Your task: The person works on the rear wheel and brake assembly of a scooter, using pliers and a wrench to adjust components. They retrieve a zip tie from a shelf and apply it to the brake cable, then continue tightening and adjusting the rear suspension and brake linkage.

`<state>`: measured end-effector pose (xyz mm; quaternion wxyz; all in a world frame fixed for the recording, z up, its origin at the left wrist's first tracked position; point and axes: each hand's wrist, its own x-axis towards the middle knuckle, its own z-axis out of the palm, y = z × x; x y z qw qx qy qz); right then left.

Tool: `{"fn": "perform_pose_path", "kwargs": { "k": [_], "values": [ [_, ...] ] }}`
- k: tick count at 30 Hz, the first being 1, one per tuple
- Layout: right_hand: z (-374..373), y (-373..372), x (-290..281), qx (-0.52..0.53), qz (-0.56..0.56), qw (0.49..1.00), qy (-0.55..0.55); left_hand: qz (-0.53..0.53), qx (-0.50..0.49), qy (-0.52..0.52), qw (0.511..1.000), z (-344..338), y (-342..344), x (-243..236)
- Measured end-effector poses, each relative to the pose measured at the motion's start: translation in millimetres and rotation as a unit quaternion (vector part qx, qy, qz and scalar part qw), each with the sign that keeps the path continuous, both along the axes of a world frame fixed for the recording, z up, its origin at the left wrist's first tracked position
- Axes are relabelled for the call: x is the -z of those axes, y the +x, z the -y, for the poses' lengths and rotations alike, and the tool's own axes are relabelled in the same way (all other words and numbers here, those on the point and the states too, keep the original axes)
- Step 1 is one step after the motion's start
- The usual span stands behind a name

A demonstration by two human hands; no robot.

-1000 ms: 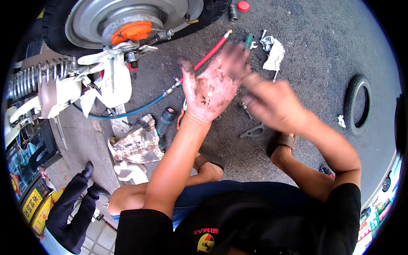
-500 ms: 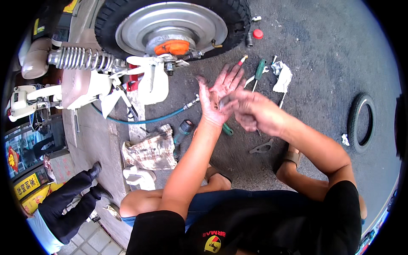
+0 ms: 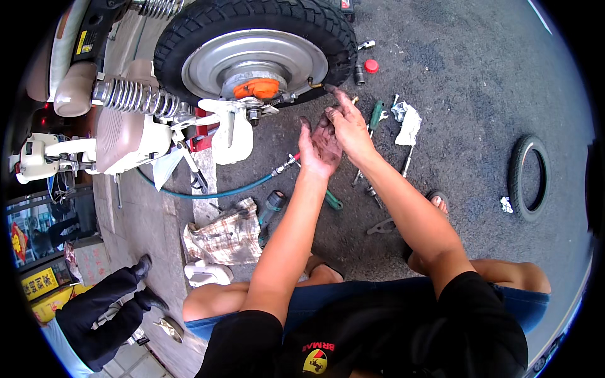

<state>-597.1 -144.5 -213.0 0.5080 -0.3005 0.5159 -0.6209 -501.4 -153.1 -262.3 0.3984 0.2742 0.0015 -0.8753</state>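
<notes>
My left hand (image 3: 322, 151) is palm up with its fingers a little curled, dark grime over palm and fingers. My right hand (image 3: 353, 129) lies against the left fingertips; one finger stretches out toward the wheel and the rest bend over the left hand. I make out no object in either hand. Just beyond them is a scooter wheel (image 3: 255, 50) with a black tyre, silver rim and bent brass valve stem (image 3: 313, 83). An orange cloth or cover (image 3: 257, 88) sits at its hub. The stretched finger appears close to the tyre's edge; whether it touches is unclear.
A teal air hose (image 3: 233, 193) curves left of my hands. Around lie a green-handled screwdriver (image 3: 377, 115), crumpled white paper (image 3: 408, 123), a red cap (image 3: 371, 66), a plaid cloth (image 3: 224, 236), a power tool (image 3: 272, 205) and a loose tyre (image 3: 529, 177). Another person's legs (image 3: 104, 309) are at left.
My right hand has moved up and left from over the left palm to the left fingertips, with one finger now stretched out. The view has shifted slightly.
</notes>
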Motion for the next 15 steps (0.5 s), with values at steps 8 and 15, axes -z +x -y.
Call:
{"fn": "perform_pose_path", "kwargs": {
  "k": [8,15],
  "values": [
    [-3,10,8,0.009,-0.108,0.994,0.005,0.066,-0.007,0.026,0.997,-6,9,5],
    [-17,8,25,0.062,-0.071,0.994,0.057,0.091,-0.016,0.037,0.995,-3,9,2]
  ]
}}
